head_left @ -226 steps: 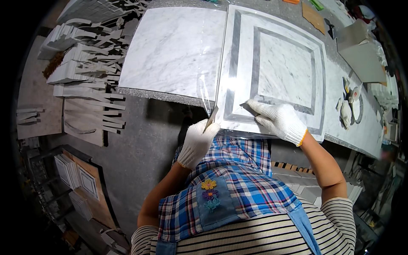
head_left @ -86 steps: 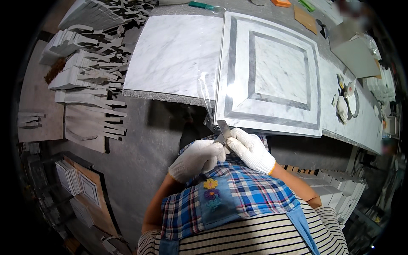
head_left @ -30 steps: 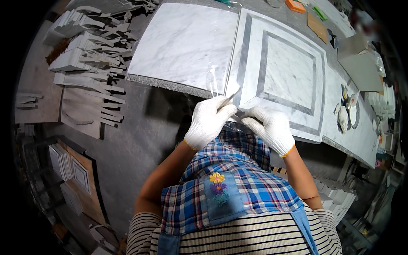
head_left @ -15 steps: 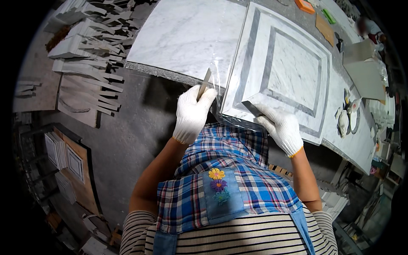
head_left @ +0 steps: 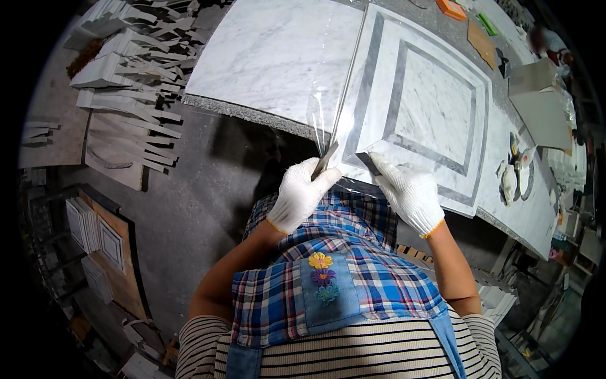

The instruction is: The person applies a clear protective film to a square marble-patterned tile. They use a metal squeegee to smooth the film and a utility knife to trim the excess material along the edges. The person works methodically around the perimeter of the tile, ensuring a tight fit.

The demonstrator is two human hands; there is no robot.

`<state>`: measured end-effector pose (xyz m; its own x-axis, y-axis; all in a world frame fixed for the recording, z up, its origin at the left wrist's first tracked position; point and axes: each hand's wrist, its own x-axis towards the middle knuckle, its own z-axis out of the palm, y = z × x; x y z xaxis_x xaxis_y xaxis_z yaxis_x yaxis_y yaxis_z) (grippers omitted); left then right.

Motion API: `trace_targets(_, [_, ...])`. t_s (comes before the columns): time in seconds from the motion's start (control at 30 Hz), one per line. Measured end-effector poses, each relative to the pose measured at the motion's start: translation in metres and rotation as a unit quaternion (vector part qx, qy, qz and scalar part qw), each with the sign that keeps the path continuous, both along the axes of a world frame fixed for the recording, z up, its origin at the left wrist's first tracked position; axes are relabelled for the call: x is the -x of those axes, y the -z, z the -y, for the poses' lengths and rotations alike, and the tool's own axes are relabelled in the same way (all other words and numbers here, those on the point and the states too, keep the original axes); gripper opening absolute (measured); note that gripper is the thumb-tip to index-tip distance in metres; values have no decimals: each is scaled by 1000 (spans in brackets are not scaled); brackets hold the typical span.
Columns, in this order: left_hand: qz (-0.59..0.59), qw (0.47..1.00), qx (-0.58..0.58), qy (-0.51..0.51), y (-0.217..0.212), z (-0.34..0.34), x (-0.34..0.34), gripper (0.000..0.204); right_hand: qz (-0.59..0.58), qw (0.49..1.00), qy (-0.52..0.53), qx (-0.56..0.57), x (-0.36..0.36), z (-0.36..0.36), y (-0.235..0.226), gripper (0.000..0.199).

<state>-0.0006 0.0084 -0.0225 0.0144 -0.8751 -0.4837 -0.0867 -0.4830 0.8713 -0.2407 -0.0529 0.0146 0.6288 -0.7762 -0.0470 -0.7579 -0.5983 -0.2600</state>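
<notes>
Left hand gripping blade, bordered marble panel

Pale strips lay at the upper left. An orange thing, a green thing and a brown sheet lay at the upper right, near a big box.

I cannot view the lower end of the metal strip; the left hand covers it. The right hand conceals the rear of the grey piece. The upper edge truncates the plain marble slab. The distant person appears blurred.
</notes>
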Motion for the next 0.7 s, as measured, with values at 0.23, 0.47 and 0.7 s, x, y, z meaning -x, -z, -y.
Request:
trace_targets(0.23, [-3, 998, 43, -38, 2, -1, 6, 27, 12, 1000, -24, -14, 4, 6, 1, 48])
trace_targets(0.47, [24, 999, 26, -6, 2, -1, 2, 31, 4, 999, -17, -47, 2, 10, -5, 50])
trace_targets(0.7, [29, 999, 22, 2, 4, -1, 1, 35, 2, 997, -28, -75, 3, 14, -10, 46])
